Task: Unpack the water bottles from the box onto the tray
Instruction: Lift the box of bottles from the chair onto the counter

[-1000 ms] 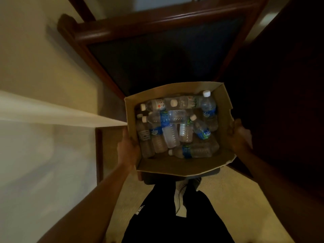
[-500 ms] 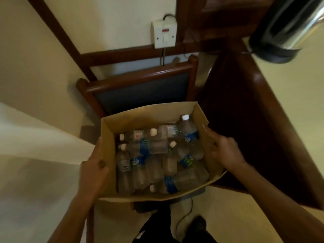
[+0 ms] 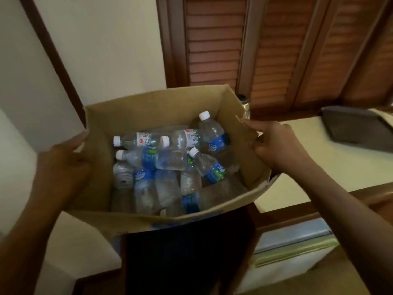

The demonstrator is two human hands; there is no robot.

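A pale worktop (image 3: pixel 308 152) with a dark wooden front edge is running along the right side of the room. A dark tray (image 3: pixel 359 128) is lying flat on it toward the far right, partly out of sight. The box (image 3: pixel 161 107) is covering the worktop's left end; I cannot tell whether it is resting there.

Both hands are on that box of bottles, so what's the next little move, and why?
Probably set the box down on the pale counter beside the dark tray. The left hand and right hand both hold the box's walls, so neither is free to lift out the water bottles, all of which lie inside it.
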